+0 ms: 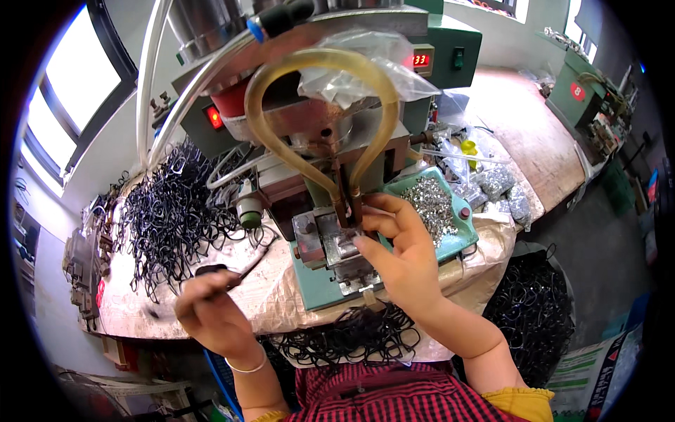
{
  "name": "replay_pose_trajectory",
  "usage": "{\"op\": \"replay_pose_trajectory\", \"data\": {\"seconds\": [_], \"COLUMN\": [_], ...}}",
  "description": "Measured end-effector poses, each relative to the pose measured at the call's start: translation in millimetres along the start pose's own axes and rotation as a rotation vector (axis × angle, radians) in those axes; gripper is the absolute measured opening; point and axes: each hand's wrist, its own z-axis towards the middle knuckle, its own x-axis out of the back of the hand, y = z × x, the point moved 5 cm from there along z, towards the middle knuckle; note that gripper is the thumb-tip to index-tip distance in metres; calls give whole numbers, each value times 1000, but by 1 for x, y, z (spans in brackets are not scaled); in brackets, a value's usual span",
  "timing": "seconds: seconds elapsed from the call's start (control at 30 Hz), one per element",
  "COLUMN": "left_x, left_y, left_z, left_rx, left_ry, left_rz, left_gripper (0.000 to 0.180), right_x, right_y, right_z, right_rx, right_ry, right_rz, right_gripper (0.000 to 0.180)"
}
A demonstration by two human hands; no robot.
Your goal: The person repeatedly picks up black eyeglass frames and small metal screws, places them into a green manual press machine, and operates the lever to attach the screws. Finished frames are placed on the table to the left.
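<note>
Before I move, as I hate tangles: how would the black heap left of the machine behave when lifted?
The black heap likely flexes, looking thin-stranded and curly. It may lift in clumps, being densely overlapped.

The left hand (pixel 214 313) is blurring, the right hand (pixel 406 260) is hiding part of the tray (pixel 458 244), and the top edge is cutting off the machine (pixel 299 121).

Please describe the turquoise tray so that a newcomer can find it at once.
Start at the big press with the yellowish tube loop, in the middle. Just to its right, beyond the right hand, sits a shallow turquoise tray. Unlike the silvery plastic bags further right, it is open and holds loose, shiny metal parts.
</note>
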Motion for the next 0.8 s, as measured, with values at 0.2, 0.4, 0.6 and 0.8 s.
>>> {"op": "replay_pose_trajectory", "data": {"seconds": [0.2,0.4,0.6,0.8], "left_x": [-101,-107,-99,-22], "left_y": [-4,-14,-12,37], "left_z": [-20,-27,-38,-83], "left_rx": [-260,-262,-262,-196], "left_ry": [-808,-874,-917,-387], "left_rz": [372,443,495,1087], "left_gripper": [29,21,36,20], "right_x": [87,130,104,142], "right_y": [21,58,64,66], "right_z": [18,13,42,15], "right_rx": [292,324,416,296], "right_ry": [142,101,-21,320], "right_rz": [-1148,-1233,-1487,-936], "right_gripper": [23,18,19,13]}}
